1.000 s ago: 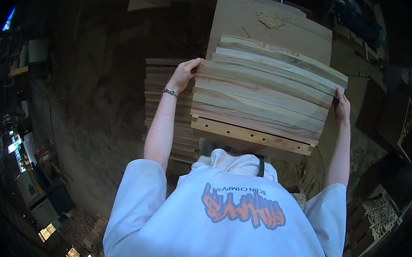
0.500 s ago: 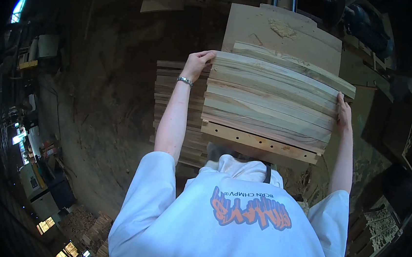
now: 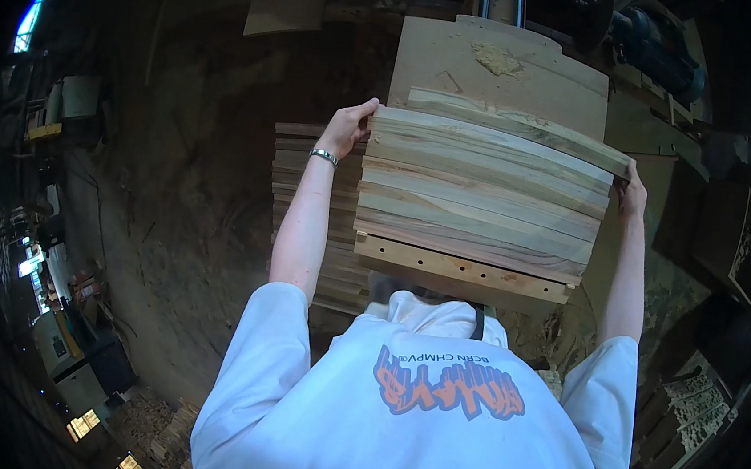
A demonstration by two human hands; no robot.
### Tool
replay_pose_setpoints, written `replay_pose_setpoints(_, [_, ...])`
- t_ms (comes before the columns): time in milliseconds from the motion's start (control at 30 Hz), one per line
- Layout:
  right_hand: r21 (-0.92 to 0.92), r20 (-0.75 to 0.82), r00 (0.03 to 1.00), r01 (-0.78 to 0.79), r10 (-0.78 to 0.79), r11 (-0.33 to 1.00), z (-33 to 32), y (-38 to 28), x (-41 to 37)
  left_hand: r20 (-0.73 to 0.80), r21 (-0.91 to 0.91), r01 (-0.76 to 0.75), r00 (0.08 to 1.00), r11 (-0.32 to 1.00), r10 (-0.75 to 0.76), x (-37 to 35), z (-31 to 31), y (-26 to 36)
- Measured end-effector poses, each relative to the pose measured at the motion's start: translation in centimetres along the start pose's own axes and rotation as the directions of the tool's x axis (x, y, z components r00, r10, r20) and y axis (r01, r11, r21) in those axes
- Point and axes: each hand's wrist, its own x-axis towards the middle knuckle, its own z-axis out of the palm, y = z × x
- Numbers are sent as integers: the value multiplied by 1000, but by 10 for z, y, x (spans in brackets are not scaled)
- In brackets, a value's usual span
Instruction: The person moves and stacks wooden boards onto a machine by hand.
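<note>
A row of pale wooden boards (image 3: 487,186) lies edge to edge in front of me. My left hand (image 3: 347,131) is at the far left corner of the row, its fingers closed on the end of the farthest board in it. Just beyond the row lies a separate wooden board (image 3: 519,125), shifted a little to the right. My right hand (image 3: 633,193) is closed at the right end of this board, the fingertips on its end; part of the grip is hidden. Along the near side runs a wooden bar with several dark holes (image 3: 464,268).
Behind the boards, a flat panel (image 3: 418,55) carries a heap of sawdust (image 3: 498,59). More stacked boards (image 3: 293,160) stand at the left. A dark motor (image 3: 660,49) is at the far right. Wood pieces (image 3: 695,405) fill a container at the lower right.
The view has shifted slightly, so the boards sit lower and further left. My right fingertips have moved from the row's far right corner to the end of the separate board.
</note>
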Motion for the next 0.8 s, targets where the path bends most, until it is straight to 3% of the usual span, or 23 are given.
replay_pose_setpoints(67, [-70, 185, 981, 75, -61, 995, 3, -9, -3, -160, 142, -114, 978, 983, 136, 0, 8, 4])
replay_pose_setpoints(133, [-99, 250, 968, 67, -41, 993, 2, -4, 0, -163, 200, -127, 973, 972, 161, 1, 9, 6])
replay_pose_setpoints(200, [-246, 324, 942, 167, -82, 955, 7, 1, -2, -167, 255, -136, 969, 957, 183, 1, 10, 4])
replay_pose_setpoints(300, [-236, 347, 937, 140, -51, 962, 17, 0, -9, -226, 204, -152, 954, 967, 197, -1, 9, -1])
replay_pose_setpoints(367, [-201, 370, 927, 150, -67, 968, 18, 0, -13, -167, 78, -197, 964, 977, 207, 0, 7, -3])
replay_pose_setpoints(500, [-264, 327, 942, 172, -80, 949, 23, -5, -19, -159, -1, -169, 973, 986, 167, 8, 1, -3])
replay_pose_setpoints(567, [-232, 361, 930, 159, -67, 960, 21, -3, -17, -57, -25, -149, 987, 989, 147, 12, -7, -8])
replay_pose_setpoints(700, [-296, 390, 921, 115, 10, 948, 23, -14, -15, 41, -3, -172, 984, 985, 172, 7, 16, 14])
replay_pose_setpoints(800, [-164, 284, 959, 46, 3, 985, 34, -20, -20, -5, 143, -91, 996, 986, 92, 14, 23, 21])
